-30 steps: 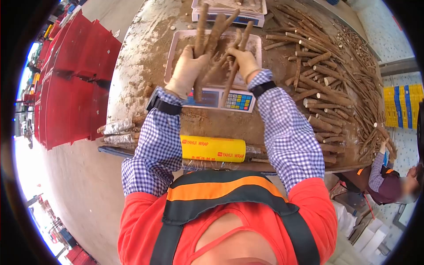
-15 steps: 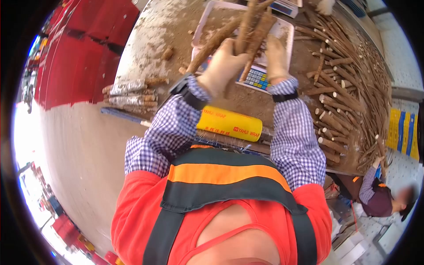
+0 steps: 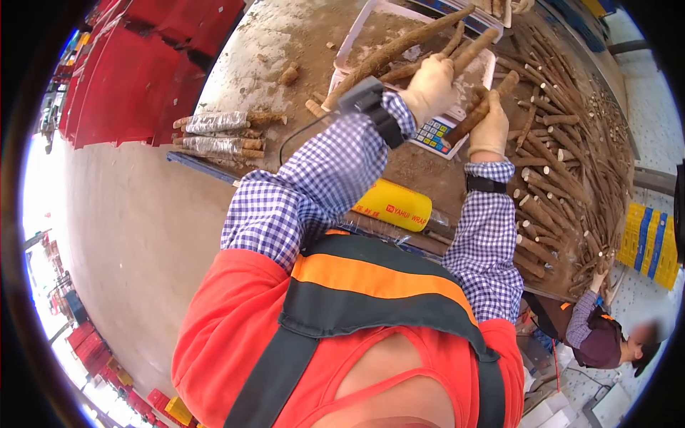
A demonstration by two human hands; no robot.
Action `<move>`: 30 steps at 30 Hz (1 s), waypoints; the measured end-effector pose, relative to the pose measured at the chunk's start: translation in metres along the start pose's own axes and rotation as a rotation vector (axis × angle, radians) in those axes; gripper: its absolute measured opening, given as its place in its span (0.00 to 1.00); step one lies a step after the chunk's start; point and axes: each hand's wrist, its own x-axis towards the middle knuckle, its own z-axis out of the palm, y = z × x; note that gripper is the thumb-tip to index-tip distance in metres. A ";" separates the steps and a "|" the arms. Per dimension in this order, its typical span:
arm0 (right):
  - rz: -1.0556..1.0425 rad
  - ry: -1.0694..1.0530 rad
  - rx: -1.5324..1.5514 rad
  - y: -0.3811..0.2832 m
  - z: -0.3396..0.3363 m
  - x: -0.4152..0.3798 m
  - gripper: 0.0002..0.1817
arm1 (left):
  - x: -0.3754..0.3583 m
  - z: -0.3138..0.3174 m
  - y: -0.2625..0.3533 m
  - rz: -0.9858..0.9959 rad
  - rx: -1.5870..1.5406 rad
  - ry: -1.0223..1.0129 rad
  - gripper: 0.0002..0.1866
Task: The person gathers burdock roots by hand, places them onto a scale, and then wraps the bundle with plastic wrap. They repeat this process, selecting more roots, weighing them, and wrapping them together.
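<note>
— What are your hands doing?

— My left hand (image 3: 430, 85) is closing round a bunch of long roots (image 3: 399, 51), holding them slanted over the tray of the scale (image 3: 410, 53). My right hand (image 3: 491, 128) is gripping one shorter root (image 3: 487, 105), its tip pointing up toward the heap.

— Both gloved?

— Yes, pale gloves, with checked sleeves behind them. The scale's keypad (image 3: 433, 133) is showing just beneath my left wrist.

— And further out?

— A yellow roll of wrap (image 3: 392, 205) is lying near the table's edge, close to my chest. On my right a big pile of loose roots (image 3: 571, 150) is covering the table. Off to the left, wrapped bundles (image 3: 217, 134) are lying side by side — beyond them, red crates (image 3: 135, 64).
</note>
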 end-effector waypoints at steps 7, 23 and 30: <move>-0.012 -0.070 0.030 -0.011 -0.039 -0.043 0.23 | -0.014 -0.008 0.036 0.140 -0.092 -0.195 0.17; -0.624 0.485 -1.244 0.078 -0.118 0.002 0.39 | 0.073 -0.053 -0.100 -0.112 0.284 -0.402 0.31; -0.500 0.131 -1.255 0.061 0.058 0.050 0.27 | 0.076 -0.023 -0.095 -0.433 -0.095 -0.683 0.26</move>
